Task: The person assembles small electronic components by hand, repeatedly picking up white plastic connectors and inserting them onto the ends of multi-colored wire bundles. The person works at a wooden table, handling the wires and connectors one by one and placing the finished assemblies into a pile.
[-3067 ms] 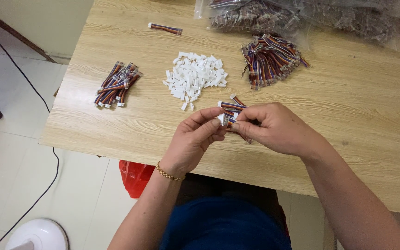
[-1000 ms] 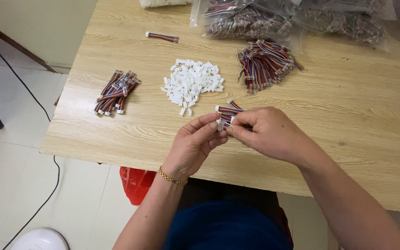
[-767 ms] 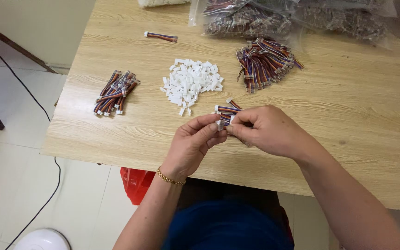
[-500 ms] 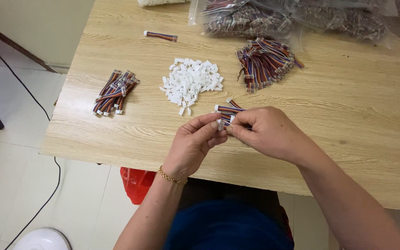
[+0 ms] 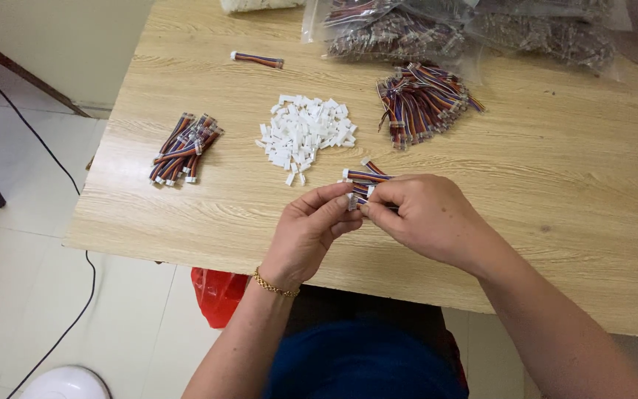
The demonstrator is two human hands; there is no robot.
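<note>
My left hand (image 5: 310, 233) and my right hand (image 5: 426, 216) meet over the near part of the wooden table (image 5: 570, 199). Together they pinch a short multicoloured wire lead with a small white connector (image 5: 354, 199) at its end. Two or three more such leads (image 5: 367, 176) stick out above my right fingers. A heap of loose white connectors (image 5: 304, 133) lies just beyond my hands. An untidy bundle of coloured leads (image 5: 421, 102) sits to its right, a neater pile of leads (image 5: 183, 146) to its left.
One single lead (image 5: 257, 59) lies at the far left of the table. Clear bags of more leads (image 5: 400, 29) line the back edge. Below the table edge are a red bag (image 5: 219, 295), a black cable (image 5: 53, 177) on the tiled floor and a white round object (image 5: 68, 383).
Both hands have stayed in place over the table, with only small finger movements on the lead and connector. The view has shifted slightly.
</note>
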